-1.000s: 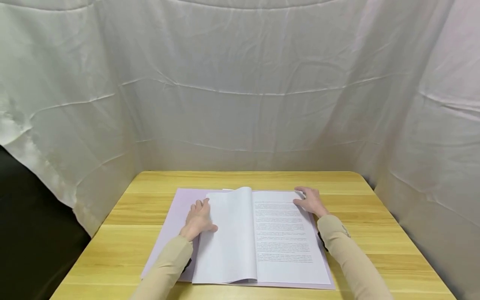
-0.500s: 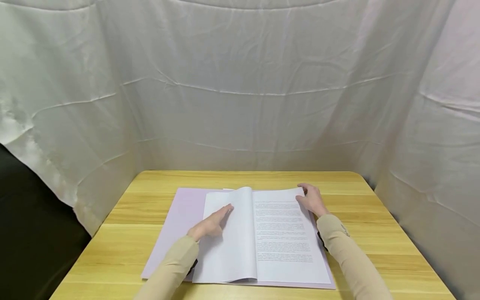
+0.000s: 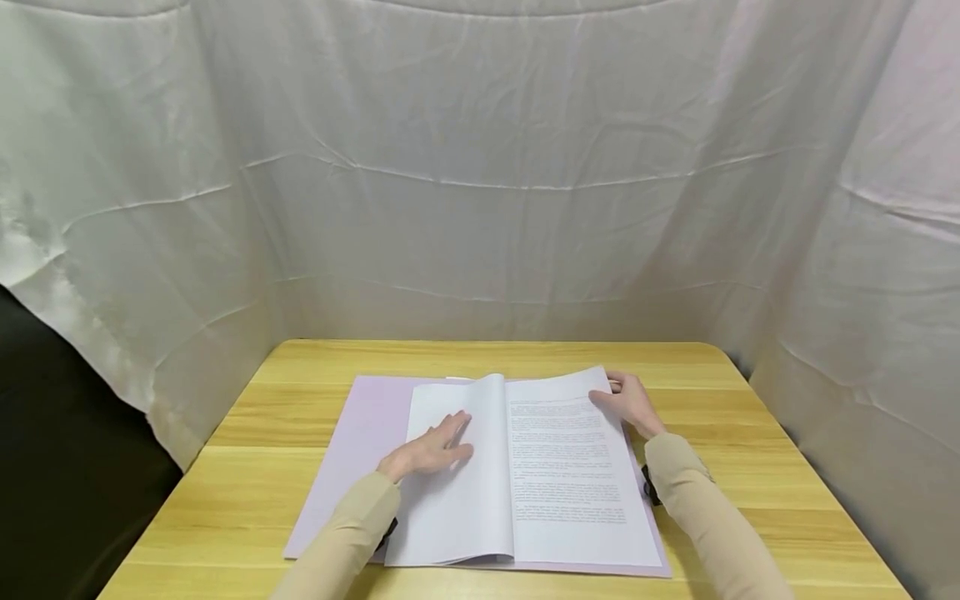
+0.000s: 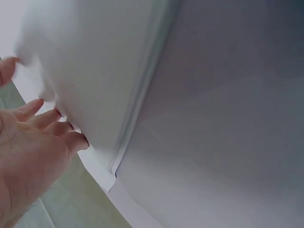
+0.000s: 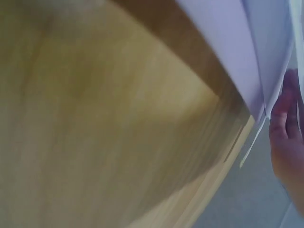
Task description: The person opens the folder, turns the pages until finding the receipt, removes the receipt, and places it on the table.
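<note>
A lilac folder (image 3: 367, 421) lies spread on the table with white paper sheets inside it. On its right half is a printed page (image 3: 566, 467) with lines of small text, its upper right corner raised. My right hand (image 3: 630, 403) pinches that corner between thumb and fingers; in the right wrist view the right hand (image 5: 289, 142) is partly cut off at the frame edge. Turned-over white sheets (image 3: 442, 517) lie on the left side, curving up at the middle fold. My left hand (image 3: 431, 450) rests on them, fingers extended; the left wrist view shows its fingertips touching the paper.
The wooden table (image 3: 750, 483) extends around the folder on all sides. Pale curtains (image 3: 480, 208) hang behind and at both sides of it. A dark area (image 3: 67, 467) lies at the lower left beyond the table.
My left hand has moved right from the sheets' left edge onto their middle. My right hand has taken hold of the printed page's upper corner and raised it.
</note>
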Demonstrator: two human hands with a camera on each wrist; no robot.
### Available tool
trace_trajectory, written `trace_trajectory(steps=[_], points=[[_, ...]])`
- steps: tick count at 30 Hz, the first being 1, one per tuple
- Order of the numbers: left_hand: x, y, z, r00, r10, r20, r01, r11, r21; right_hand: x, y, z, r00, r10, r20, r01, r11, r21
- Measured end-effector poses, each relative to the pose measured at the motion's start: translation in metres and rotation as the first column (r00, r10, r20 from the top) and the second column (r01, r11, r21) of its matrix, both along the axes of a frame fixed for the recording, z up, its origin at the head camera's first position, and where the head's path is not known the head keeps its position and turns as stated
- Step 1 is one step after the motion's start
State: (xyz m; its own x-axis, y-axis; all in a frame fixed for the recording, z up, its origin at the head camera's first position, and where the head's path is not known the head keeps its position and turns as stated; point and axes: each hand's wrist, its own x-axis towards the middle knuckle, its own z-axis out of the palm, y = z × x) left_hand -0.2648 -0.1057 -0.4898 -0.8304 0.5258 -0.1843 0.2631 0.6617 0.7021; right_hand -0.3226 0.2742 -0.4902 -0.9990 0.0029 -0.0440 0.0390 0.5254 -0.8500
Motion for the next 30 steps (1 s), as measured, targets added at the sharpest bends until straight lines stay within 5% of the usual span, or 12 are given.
trace_trajectory(steps=[19, 30], points=[[0.003, 0.003, -0.004, 0.998, -0.006, -0.064, 0.004, 0.999, -0.038, 0.024, 0.006, 0.003, 0.983, 0.171, 0.066, -0.153, 0.964, -0.216], [0.005, 0.005, -0.002, 0.995, 0.01, -0.098, -0.01, 1.0, 0.003, 0.043, 0.008, 0.004, 0.961, 0.271, 0.061, -0.239, 0.916, -0.321]])
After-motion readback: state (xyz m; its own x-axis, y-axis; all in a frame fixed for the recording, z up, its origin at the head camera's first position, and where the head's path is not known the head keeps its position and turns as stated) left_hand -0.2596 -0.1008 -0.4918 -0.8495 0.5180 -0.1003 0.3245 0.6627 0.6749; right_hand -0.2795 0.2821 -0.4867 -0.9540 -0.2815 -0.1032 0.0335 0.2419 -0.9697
